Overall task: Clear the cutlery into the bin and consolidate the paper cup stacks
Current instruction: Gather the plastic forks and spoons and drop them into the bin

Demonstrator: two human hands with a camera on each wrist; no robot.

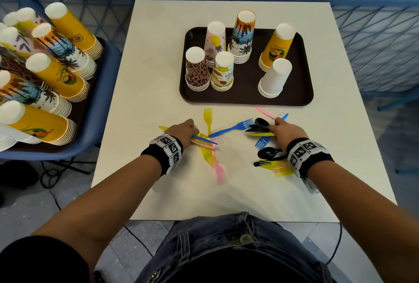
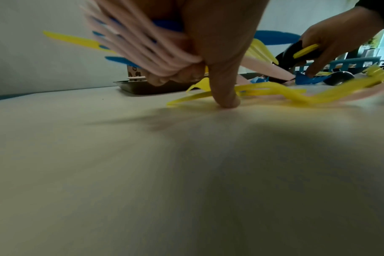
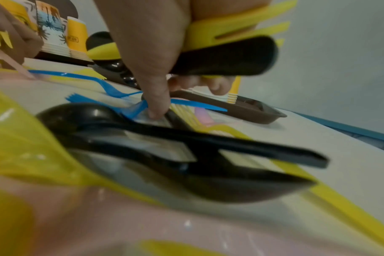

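Cutlery everywhere on my feed right now, so bear with me. My left hand (image 1: 183, 132) is wrapped round a bundle (image 1: 205, 141) of pink, blue and yellow pieces, fingers curled over the handles, and in the left wrist view one finger (image 2: 225, 97) pokes straight down onto the table (image 1: 158, 92). Just past those knuckles lies a yellow fork (image 1: 207, 119), tines pointing away from me, and a blue fork (image 1: 231, 129) runs slantwise between my two hands. My right hand (image 1: 286, 133) is grasping black and yellow pieces (image 1: 260, 129); the right wrist view shows its thumb (image 3: 156, 97) pressing down on a blue fork on the table. Below the right wrist sits a loose heap: a black spoon (image 1: 268, 153), blurry yellow forks (image 1: 280, 169), some pink. Beyond both hands is the brown tray (image 1: 246, 99) with six short upside-down cup stacks (image 1: 221, 71) on it. Way off past my left hand a blue bin (image 1: 108, 92) holds a second tray crowded with taller cup stacks (image 1: 59, 74). None of the cutlery is in the bin so far as I can see. Near my left wrist a pink fork (image 1: 219, 172) is smeared with motion blur.
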